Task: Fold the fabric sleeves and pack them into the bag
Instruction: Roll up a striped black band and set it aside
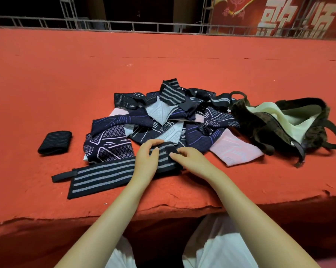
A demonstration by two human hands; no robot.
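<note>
A long black strap with grey stripes [101, 176] lies flat on the red carpet in front of me. My left hand [146, 158] holds its right part, fingers curled over the top edge. My right hand [192, 160] pinches the folded-over right end of the same strap. Behind my hands lies a heap of fabric sleeves [163, 122] in navy, pink, white and black stripes. A folded black sleeve [55, 142] sits alone at the left. A dark brown bag [260, 122] with a pale lining lies open at the right, touching the heap.
The red carpet [163, 60] covers a raised platform whose torn front edge [163, 207] runs just before my knees. A metal railing [144, 26] and a red banner with white characters [298, 18] stand at the far side.
</note>
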